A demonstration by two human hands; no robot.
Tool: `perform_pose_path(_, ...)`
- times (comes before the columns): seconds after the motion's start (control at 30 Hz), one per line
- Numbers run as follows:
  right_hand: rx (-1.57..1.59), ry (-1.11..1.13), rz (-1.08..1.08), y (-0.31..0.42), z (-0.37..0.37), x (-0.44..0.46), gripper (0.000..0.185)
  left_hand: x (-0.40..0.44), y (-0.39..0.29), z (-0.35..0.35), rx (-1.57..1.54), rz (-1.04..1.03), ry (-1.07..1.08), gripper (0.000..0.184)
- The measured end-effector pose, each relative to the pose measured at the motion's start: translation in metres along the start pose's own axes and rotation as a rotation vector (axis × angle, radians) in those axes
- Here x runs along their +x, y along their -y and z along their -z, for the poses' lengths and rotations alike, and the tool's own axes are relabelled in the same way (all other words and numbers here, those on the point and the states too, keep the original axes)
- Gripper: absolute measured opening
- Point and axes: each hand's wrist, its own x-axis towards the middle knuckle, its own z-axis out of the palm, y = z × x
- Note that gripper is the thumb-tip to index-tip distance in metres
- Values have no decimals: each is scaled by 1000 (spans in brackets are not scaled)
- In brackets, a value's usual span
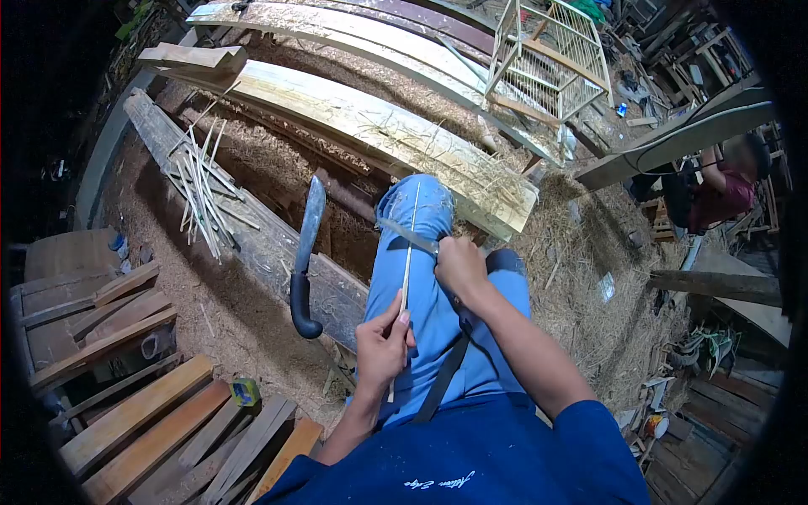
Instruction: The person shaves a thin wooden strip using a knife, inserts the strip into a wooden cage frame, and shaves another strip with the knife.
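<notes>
My left hand pinches a thin pale wooden strip that runs lengthwise over my blue-trousered thigh. In my right hand is a knife, its blade lying across the strip above the left hand. A large machete with a black handle rests on the weathered plank to the left of my leg. Farther up that plank is a loose pile of thin sticks. Curly shavings cling to the trousers around the knee.
Long thick boards lie beyond my knees, with a slatted wooden cage on top at right. Cut timber pieces fill the lower left. Shavings cover the ground. A beam juts in at right, near another person.
</notes>
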Motion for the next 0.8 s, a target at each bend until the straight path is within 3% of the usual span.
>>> perform_pose_path(0.2,-14,-40,-13,9,2,-7,10,-4,-7,1,-6,13,-3,37)
perform_pose_path(0.4,-37,-29,180,16,8,-31,11,26,-16,-2,48,-20,12,37)
perform_pose_path(0.53,-30,33,102,9,5,-25,13,18,-8,2,47,-37,69,37)
perform_pose_path(0.8,-27,-53,-62,-4,4,-9,10,-54,20,42,24,29,58,35)
